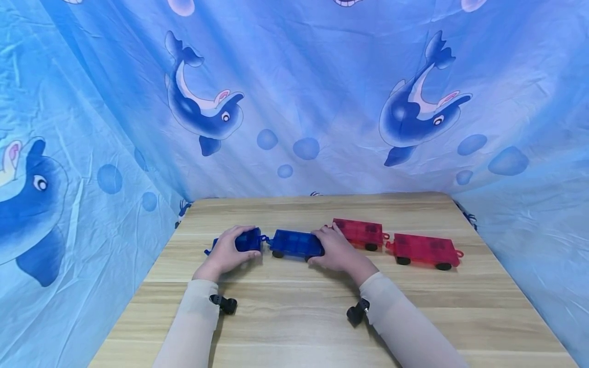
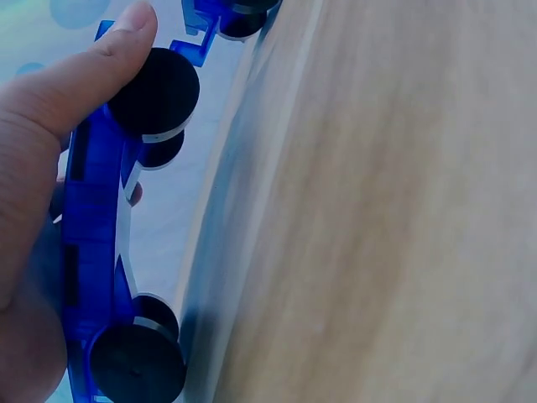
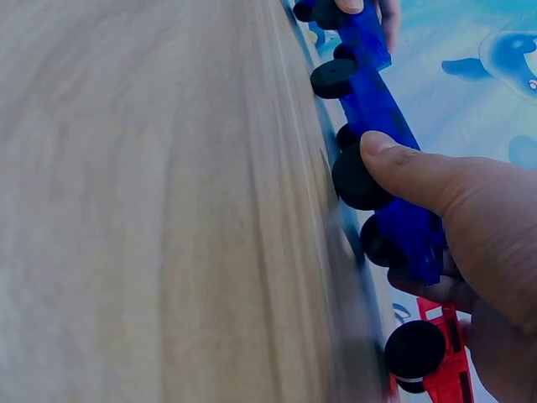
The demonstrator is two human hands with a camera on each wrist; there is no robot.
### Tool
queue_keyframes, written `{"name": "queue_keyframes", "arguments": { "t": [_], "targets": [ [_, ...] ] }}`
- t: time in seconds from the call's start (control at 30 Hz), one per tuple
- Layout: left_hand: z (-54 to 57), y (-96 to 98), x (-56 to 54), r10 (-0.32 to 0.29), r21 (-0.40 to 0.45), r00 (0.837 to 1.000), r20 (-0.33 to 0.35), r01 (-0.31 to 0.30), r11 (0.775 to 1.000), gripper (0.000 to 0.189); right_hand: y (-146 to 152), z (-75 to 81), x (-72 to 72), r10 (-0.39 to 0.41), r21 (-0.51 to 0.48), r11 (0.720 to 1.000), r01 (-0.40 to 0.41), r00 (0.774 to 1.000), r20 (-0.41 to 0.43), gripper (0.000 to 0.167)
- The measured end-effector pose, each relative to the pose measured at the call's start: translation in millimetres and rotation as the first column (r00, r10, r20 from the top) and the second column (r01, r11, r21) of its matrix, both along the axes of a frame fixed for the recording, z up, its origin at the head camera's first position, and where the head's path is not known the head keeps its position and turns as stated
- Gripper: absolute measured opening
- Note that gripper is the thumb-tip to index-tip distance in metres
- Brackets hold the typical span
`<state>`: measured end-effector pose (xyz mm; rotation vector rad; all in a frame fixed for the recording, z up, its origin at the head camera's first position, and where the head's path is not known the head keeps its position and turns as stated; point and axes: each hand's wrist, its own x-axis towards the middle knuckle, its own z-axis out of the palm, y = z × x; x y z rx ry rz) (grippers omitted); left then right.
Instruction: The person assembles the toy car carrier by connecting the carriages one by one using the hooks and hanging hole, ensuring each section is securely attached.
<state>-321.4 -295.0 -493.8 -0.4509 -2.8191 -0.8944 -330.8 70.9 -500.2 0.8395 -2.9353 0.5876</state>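
Observation:
Two translucent blue toy train cars with black wheels stand end to end on the wooden table. My left hand [image 1: 225, 254] grips the left blue car [image 1: 249, 239] across its sides; in the left wrist view the thumb lies at a black wheel [image 2: 154, 91]. The right hand [image 1: 338, 249] holds the right end of the other blue car [image 1: 294, 242], its thumb [image 3: 411, 168] against a wheel and fingers on the far side. Between the cars, a hook and a ring [image 1: 264, 238] overlap in the head view. My palm and fingers hide part of the left car.
Just right of my right hand stands a red toy train car [image 1: 361, 231]. A second red car [image 1: 425, 249] follows it, their couplings close together. A blue dolphin-print cloth [image 1: 294, 92] hangs behind the table [image 1: 285, 327] and along its sides.

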Motion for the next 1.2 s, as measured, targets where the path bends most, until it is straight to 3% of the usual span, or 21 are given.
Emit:
{"name": "queue_keyframes", "arguments": {
  "t": [0.53,0.8,1.2],
  "targets": [
    [3.3,2.7,-0.1,0.007,-0.012,1.000,0.008,-0.006,1.000,0.083,-3.9,-0.4,1.6,0.042,0.010,0.999,-0.042,0.999,-0.001,0.088],
    [3.6,4.8,3.7,0.012,-0.050,0.999,0.035,-0.011,0.999,0.081,-5.8,-0.1,2.6,0.038,0.006,0.999,-0.038,0.999,-0.003,0.088],
    [1.5,3.1,1.5,0.014,-0.087,1.000,0.020,-0.012,0.996,0.081,-4.8,-0.2,4.3,0.027,-0.007,1.000,-0.027,1.000,0.011,0.090]
  ]
}}
